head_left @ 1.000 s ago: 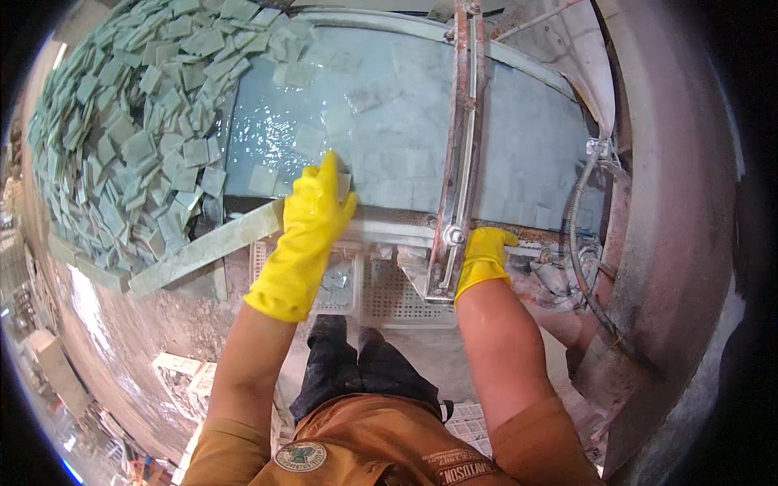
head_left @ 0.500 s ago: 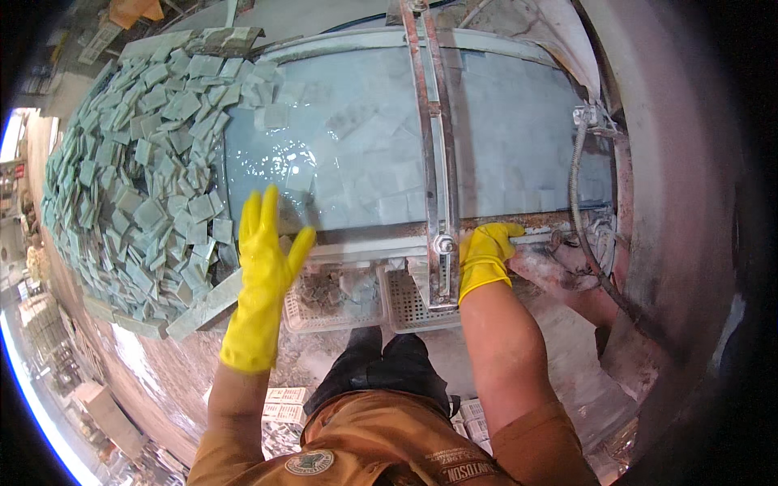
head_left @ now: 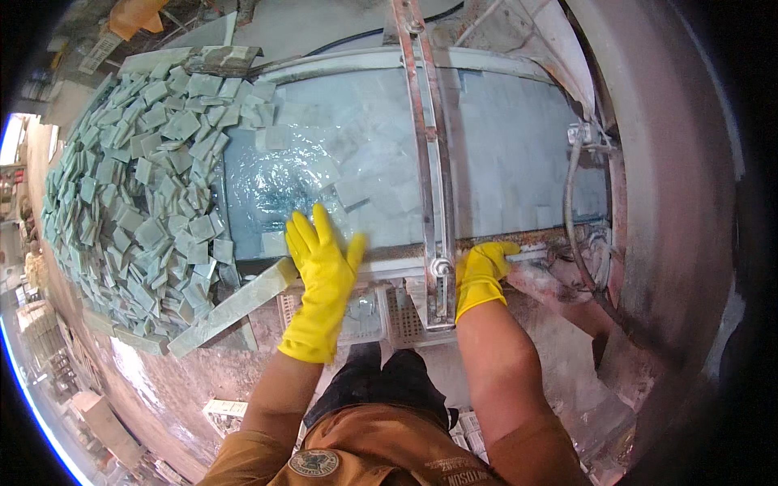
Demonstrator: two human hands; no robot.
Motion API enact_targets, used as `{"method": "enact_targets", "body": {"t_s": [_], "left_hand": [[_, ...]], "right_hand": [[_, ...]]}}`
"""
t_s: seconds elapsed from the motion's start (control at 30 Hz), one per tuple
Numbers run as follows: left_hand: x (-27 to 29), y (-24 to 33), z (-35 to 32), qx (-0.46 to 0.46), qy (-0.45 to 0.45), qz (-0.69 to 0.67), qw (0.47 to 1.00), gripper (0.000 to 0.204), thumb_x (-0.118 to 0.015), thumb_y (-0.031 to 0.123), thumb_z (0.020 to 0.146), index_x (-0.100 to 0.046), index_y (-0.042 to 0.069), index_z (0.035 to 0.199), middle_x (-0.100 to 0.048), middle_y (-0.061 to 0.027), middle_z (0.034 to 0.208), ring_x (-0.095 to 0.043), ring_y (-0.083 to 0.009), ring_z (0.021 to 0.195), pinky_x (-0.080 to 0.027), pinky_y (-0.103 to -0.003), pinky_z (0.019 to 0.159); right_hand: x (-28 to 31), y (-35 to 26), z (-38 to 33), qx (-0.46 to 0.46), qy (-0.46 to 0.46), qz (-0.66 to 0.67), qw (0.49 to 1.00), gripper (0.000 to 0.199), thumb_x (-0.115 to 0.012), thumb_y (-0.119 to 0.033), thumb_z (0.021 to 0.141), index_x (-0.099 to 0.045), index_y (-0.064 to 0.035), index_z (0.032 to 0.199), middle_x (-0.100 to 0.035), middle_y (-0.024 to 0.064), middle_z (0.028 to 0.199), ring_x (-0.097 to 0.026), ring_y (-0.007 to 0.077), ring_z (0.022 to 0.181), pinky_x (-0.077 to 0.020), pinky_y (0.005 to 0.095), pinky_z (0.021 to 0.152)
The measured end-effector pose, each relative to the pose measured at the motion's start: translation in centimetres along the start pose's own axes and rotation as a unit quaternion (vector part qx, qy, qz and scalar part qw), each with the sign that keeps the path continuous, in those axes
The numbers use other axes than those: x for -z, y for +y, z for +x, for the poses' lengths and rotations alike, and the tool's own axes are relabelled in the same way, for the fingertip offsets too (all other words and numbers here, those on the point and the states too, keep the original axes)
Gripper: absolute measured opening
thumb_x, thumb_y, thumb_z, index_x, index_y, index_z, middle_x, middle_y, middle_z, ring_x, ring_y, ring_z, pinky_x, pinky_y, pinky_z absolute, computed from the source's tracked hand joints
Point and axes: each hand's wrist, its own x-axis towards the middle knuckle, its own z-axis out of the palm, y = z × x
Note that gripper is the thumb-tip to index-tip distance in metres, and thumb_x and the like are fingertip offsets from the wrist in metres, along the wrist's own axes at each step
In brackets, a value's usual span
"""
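My left hand (head_left: 324,259), in a yellow rubber glove, is open with its fingers spread. It hovers at the near edge of a wet, pale blue bed (head_left: 519,146), beside flat square stone tiles (head_left: 352,192) lying loosely in the water. Nothing is in it. My right hand (head_left: 485,271), gloved in the same yellow, is closed over the near rim (head_left: 535,255) of the bed, just right of a slotted metal crossbar (head_left: 442,202). Some of its fingers are hidden by the back of the glove.
A large heap of greenish tiles (head_left: 130,202) covers the left side, with a long stone strip (head_left: 235,306) along its near edge. Perforated plastic baskets (head_left: 405,316) stand below the bed. At the right are a hose (head_left: 571,194) and a big curved housing (head_left: 664,162).
My left hand has moved to the right and nearer to me, away from the tile heap. My right hand stays on the rim. Water on the left part of the bed now ripples more.
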Motion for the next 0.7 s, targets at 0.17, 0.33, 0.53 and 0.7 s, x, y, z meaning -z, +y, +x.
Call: {"method": "enact_targets", "body": {"t_s": [0.17,0.33,0.53,0.7], "left_hand": [[4.6,-0.7,-0.1,-0.019,-0.037,-0.006,0.999,0.096,-0.083,0.044,0.092,-0.038,0.004,0.167,-0.036,-0.0420,0.164,-0.034,-0.0647,0.149,-0.029,-0.068,0.124],[4.0,-7.3,15.7,-0.158,0.115,-0.031,0.980,0.066,-0.079,0.038,0.097,-0.061,0.007,0.152,-0.054,-0.0319,0.157,-0.050,-0.0570,0.143,-0.038,-0.058,0.123],[2.4,-9.7,29.5,-0.016,0.056,0.185,0.981,0.054,-0.073,0.047,0.096,-0.077,0.008,0.133,-0.058,-0.0238,0.158,-0.049,-0.0478,0.147,-0.034,-0.062,0.123],[0.8,-7.4,31.3,0.075,-0.017,0.184,0.980,0.055,-0.066,0.049,0.098,-0.079,0.007,0.131,-0.057,-0.0201,0.161,-0.042,-0.0446,0.155,-0.024,-0.065,0.127]], "right_hand": [[2.9,-3.6,-5.5,-0.004,-0.023,-0.109,0.994,0.074,-0.050,-0.065,0.107,-0.072,0.0013,0.132,-0.080,0.0287,0.111,-0.078,0.0472,0.097,-0.0655,0.0485,0.080],[2.3,-1.9,-2.8,-0.046,-0.027,-0.049,0.997,0.074,-0.052,-0.067,0.105,-0.073,-0.0022,0.133,-0.080,0.0236,0.119,-0.077,0.0421,0.106,-0.0636,0.0468,0.091],[2.5,-3.4,-5.0,-0.083,-0.046,-0.136,0.986,0.067,-0.051,-0.065,0.107,-0.069,-0.0123,0.146,-0.076,0.0133,0.135,-0.071,0.0307,0.125,-0.0572,0.0386,0.102],[1.6,-1.8,-2.0,-0.064,-0.022,-0.115,0.991,0.067,-0.052,-0.064,0.107,-0.069,-0.0100,0.142,-0.076,0.0144,0.130,-0.072,0.0321,0.120,-0.0580,0.0393,0.099]]}}
